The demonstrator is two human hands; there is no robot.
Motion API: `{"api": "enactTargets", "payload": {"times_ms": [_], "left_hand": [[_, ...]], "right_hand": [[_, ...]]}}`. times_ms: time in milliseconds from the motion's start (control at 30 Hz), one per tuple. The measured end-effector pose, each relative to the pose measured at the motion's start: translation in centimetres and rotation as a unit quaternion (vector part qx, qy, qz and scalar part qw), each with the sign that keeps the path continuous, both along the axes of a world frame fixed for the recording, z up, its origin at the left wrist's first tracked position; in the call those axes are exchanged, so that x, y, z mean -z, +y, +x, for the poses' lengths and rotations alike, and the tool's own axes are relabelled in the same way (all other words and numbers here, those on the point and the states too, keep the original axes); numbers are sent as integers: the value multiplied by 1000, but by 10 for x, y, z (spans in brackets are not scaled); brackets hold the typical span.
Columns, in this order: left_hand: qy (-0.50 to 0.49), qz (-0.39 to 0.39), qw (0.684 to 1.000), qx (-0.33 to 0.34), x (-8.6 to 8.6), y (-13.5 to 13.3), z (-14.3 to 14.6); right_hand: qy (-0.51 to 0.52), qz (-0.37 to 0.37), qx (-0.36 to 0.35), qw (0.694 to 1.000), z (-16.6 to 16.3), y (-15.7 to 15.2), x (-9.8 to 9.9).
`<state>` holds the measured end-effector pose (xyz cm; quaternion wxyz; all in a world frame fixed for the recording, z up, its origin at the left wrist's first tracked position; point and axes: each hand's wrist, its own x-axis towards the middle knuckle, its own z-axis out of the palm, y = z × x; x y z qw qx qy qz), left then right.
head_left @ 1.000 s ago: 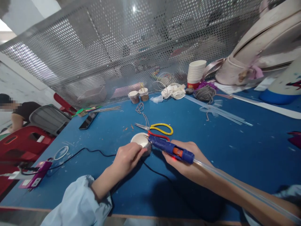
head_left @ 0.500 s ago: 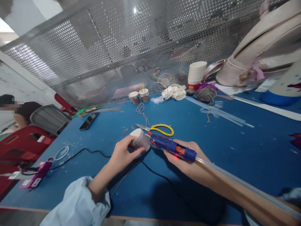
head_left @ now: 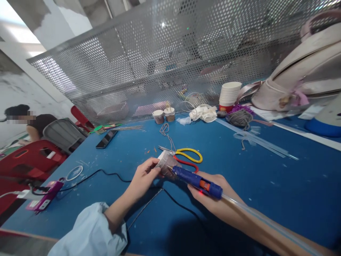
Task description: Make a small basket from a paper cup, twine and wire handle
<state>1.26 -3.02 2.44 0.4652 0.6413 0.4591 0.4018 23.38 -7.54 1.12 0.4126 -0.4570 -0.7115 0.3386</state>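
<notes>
My left hand (head_left: 144,177) is closed around a small paper cup (head_left: 166,164), tipped on its side just above the blue table (head_left: 266,185). Its wall looks partly covered in grey-brown material. My right hand (head_left: 213,199) grips a blue hot glue gun (head_left: 197,180) with a clear glue stick trailing back along my forearm. The gun's nozzle touches the cup's side. A red light glows under the gun. Yellow and red handled scissors (head_left: 183,155) lie just behind the cup.
A black cord (head_left: 106,173) runs left to a purple power strip (head_left: 44,199). A phone (head_left: 106,139), two small cups (head_left: 163,115), white ribbon (head_left: 204,112), stacked paper cups (head_left: 229,93), grey yarn (head_left: 239,117), glue sticks (head_left: 266,144) and a beige bag (head_left: 298,85) lie farther back. A perforated metal screen stands behind. A person sits far left.
My left hand lifted the cup from standing upside down on the table and tipped it sideways. The glue gun nozzle followed onto its wall. The camera view rose slightly.
</notes>
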Motion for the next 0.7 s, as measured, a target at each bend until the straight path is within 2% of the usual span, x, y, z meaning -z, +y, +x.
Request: {"api": "enactTargets", "payload": {"times_ms": [233,400,700], "left_hand": [[-11,2,1000,-27,8,2,-2],[37,56,997,-48,7,3,-5],[137,149,979,-38,8,5,-6]], "right_hand": [[-13,-18,3,1000,1,-1,-5],[-12,-17,3,1000,1,-1,-9],[-1,-12,11,1000,2,-3,-10]]}}
